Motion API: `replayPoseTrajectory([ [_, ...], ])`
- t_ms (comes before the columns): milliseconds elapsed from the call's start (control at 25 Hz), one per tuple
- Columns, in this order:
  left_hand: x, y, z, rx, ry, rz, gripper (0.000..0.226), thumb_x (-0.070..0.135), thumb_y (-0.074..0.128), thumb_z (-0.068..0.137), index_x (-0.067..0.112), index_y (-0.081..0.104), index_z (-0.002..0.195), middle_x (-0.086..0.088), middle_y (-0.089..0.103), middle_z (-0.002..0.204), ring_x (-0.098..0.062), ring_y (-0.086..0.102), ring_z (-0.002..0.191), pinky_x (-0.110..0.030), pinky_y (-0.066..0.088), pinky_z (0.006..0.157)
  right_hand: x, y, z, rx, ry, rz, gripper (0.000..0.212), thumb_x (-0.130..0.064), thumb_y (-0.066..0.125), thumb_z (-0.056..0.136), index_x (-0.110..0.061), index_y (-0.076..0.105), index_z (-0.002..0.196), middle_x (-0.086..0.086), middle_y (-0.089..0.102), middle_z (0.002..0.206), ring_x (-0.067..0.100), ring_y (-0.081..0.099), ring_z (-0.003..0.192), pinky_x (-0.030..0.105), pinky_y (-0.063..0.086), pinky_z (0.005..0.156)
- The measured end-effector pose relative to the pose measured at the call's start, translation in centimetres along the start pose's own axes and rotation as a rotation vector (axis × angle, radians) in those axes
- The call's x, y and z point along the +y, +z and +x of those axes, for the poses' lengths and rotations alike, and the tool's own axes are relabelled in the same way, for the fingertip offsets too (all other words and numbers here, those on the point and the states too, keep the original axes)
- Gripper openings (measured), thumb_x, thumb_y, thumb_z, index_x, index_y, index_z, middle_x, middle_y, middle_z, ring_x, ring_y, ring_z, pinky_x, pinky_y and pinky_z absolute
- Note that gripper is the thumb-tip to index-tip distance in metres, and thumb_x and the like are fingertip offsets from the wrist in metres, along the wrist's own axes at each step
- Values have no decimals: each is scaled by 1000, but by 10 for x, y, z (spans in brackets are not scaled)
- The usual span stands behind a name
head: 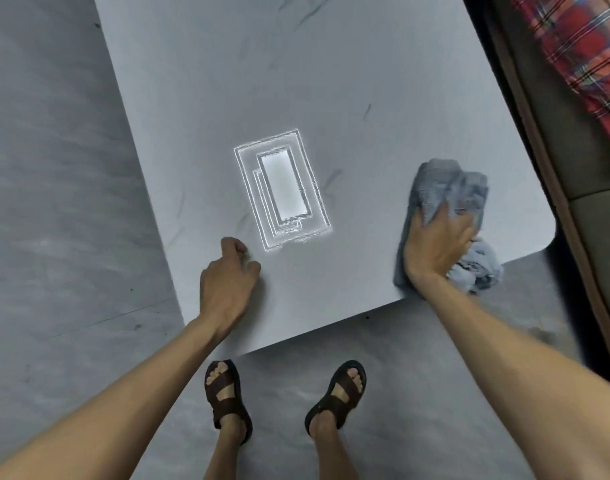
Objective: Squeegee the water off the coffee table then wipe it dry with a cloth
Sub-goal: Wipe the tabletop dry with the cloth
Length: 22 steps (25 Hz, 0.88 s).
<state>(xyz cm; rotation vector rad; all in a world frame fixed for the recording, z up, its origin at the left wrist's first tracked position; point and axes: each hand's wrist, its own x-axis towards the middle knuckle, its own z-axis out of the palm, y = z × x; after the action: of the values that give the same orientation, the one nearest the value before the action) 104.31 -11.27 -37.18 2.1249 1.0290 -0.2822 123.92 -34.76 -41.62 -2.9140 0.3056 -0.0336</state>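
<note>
The coffee table (262, 81) has a pale grey marbled top with a bright reflection of a ceiling light near its middle. A crumpled blue-grey cloth (442, 188) lies near the table's front right corner, part of it hanging over the front edge. My right hand (435, 244) presses down on the cloth, its fingers spread over the folds. My left hand (227, 282) rests on the tabletop near the front edge, fingers loosely curled and holding nothing. No squeegee is in view.
A grey marbled floor (54, 202) surrounds the table. A brown sofa (580, 168) with a red plaid fabric (580, 46) stands close along the table's right side. My feet in brown sandals (227, 396) stand just before the front edge.
</note>
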Motion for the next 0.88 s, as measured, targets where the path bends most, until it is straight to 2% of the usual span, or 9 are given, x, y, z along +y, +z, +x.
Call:
replayPoseTrajectory([
  [160, -37, -42, 7, 227, -82, -228, 23, 12, 48, 88, 20, 46, 109, 2, 66, 118, -21, 61, 104, -36, 47, 84, -84, 15, -140, -136, -399, 51, 66, -45, 56, 87, -31, 31, 147, 19, 46, 124, 34, 43, 109, 45, 40, 89],
  [240, -58, -63, 14, 299, -122, -237, 24, 16, 48, 91, 15, 45, 115, 0, 62, 116, -24, 59, 98, -34, 43, 81, -114, 19, -213, -290, -714, 88, 70, -43, 64, 79, -32, 37, 143, 16, 48, 119, 33, 47, 105, 43, 41, 84],
  [320, -74, -77, 20, 287, -143, -204, 28, 21, 49, 92, 14, 42, 119, -2, 57, 104, -26, 55, 86, -33, 37, 74, -121, 20, -254, -401, -1118, 58, 68, -46, 72, 70, -35, 50, 134, 13, 54, 116, 33, 52, 99, 41, 43, 80],
  [400, -82, -83, 25, 214, -145, -182, 30, 27, 48, 94, 16, 40, 120, -3, 56, 94, -26, 52, 80, -33, 34, 71, -110, 20, -249, -528, -1516, 0, 65, -50, 72, 71, -36, 52, 131, 11, 57, 116, 30, 51, 101, 40, 44, 81],
  [520, -80, -79, 33, 73, -135, -193, 31, 37, 46, 96, 18, 38, 120, -5, 57, 93, -27, 54, 85, -35, 36, 71, -91, 14, -185, -656, -1837, -28, 49, -40, 62, 85, -34, 50, 132, 10, 53, 117, 27, 47, 102, 41, 44, 84],
  [600, -74, -73, 41, 9, -129, -213, 33, 38, 47, 96, 17, 38, 121, -3, 54, 108, -25, 53, 93, -33, 37, 76, -70, 7, -114, -618, -1789, -87, 45, -40, 54, 89, -35, 51, 133, 10, 54, 119, 27, 49, 103, 41, 42, 87],
  [640, -70, -71, 45, 3, -134, -225, 33, 37, 48, 96, 16, 39, 121, -2, 54, 110, -25, 53, 94, -33, 37, 76, -59, 2, -77, -555, -1665, -92, 45, -41, 52, 89, -32, 53, 133, 12, 54, 119, 30, 51, 103, 42, 42, 87],
  [760, -63, -72, 57, 70, -213, -292, 30, 34, 50, 93, 17, 41, 117, -3, 54, 107, -24, 53, 87, -32, 38, 73, -46, -4, 1, -260, -931, 9, 45, -37, 51, 87, -16, 58, 127, 22, 53, 116, 41, 52, 104, 46, 41, 87],
  [880, -69, -81, 67, 131, -219, -388, 28, 31, 51, 92, 19, 43, 116, -2, 54, 107, -16, 52, 81, -30, 38, 66, -103, 19, 3, -23, -136, 28, 45, -33, 53, 87, -16, 55, 129, 24, 47, 130, 40, 45, 118, 47, 34, 101],
])
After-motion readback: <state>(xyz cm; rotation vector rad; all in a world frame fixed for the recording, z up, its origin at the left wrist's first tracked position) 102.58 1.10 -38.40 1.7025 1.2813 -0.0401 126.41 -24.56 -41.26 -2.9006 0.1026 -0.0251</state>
